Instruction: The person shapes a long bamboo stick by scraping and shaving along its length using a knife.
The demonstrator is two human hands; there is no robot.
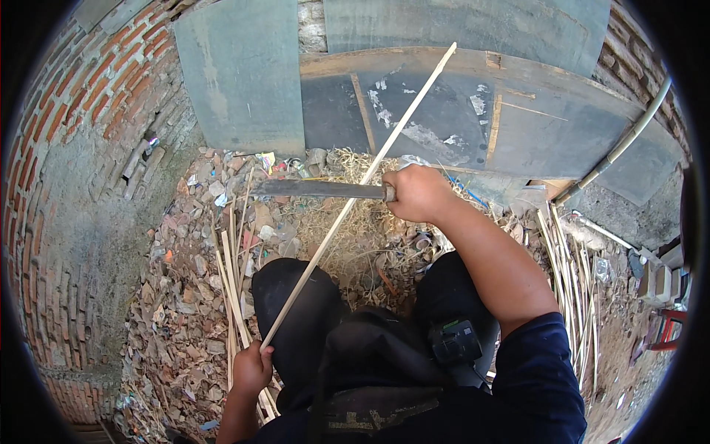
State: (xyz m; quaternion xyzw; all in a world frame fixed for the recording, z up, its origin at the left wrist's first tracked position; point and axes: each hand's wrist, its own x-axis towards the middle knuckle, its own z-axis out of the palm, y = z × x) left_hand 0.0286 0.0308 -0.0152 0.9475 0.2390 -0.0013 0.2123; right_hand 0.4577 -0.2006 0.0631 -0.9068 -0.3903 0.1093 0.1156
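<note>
Navy sleeve [534,370] nearest cam, lower R of frame. Pale split-wood strip [319,256], slim, straight, runs diag lower L to upper ctr. Flat dark-steel knife [310,189] crosses it approx horiz, contact unclear. R hand [418,194] fisted on handle, nearer crossing; L hand [252,368] closed round strip's low end.
</note>
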